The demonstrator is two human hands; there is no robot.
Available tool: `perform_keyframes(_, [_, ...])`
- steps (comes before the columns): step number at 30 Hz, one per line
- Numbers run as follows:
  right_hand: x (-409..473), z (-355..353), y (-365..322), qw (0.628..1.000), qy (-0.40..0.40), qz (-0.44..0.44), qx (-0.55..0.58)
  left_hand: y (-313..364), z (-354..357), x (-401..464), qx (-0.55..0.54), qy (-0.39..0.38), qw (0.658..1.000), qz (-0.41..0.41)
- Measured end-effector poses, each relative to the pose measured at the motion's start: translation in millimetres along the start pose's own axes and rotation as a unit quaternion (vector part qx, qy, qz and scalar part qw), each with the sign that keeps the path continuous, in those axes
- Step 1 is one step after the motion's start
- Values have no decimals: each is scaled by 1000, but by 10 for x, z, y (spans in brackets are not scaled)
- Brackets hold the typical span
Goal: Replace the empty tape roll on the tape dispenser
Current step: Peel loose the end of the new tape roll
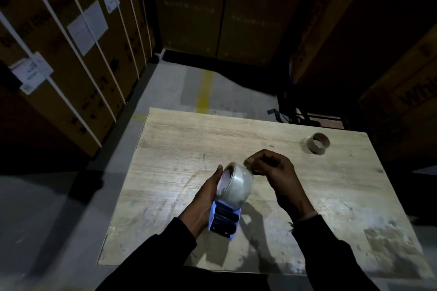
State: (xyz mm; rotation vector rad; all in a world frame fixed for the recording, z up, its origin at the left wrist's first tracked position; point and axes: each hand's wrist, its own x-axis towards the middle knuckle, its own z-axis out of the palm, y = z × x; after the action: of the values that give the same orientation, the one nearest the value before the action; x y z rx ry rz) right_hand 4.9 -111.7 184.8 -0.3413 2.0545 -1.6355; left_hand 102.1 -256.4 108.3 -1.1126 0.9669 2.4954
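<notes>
Head view, dim lighting. Stacked cardboard boxes (71,38) with white straps and paper labels fill the upper left of frame; more cartons along the top and right edge. Grey floor (170,87) with a yellow line at upper centre. Wooden table (307,208) takes up the lower centre and right.

Left hand (203,203), lower centre, is wrapped around the side of the tape dispenser (224,220), thumb up against the face of the full tape roll (236,184). Roll sits on the dispenser, both held over the table.

Right hand (276,172), just right of the roll, fingers curled, fingertips pinching at the roll's upper right edge; can't tell if a tape end is caught.

Empty tape roll (318,143), a bare cardboard core, lies on the table at centre right, well apart from both hands.
</notes>
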Motion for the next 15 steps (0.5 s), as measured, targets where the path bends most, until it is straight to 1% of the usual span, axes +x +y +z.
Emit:
perform_keyframes(3, [17, -50, -11, 1000, -21, 7, 17, 42, -34, 15, 21, 13, 999, 24])
perform_keyframes(5, [24, -66, -17, 999, -27, 11, 27, 9, -111, 147, 46, 13, 998, 37])
perform_keyframes(7, [29, -61, -7, 999, -26, 9, 31, -5, -159, 227, 73, 31, 996, 41])
perform_keyframes(11, [41, -20, 40, 999, -22, 2, 35, 173, -21, -56, 167, 38, 984, 49])
perform_keyframes(15, [52, 32, 53, 999, -17, 2, 42, 254, 24, -65, 230, 56, 970, 59])
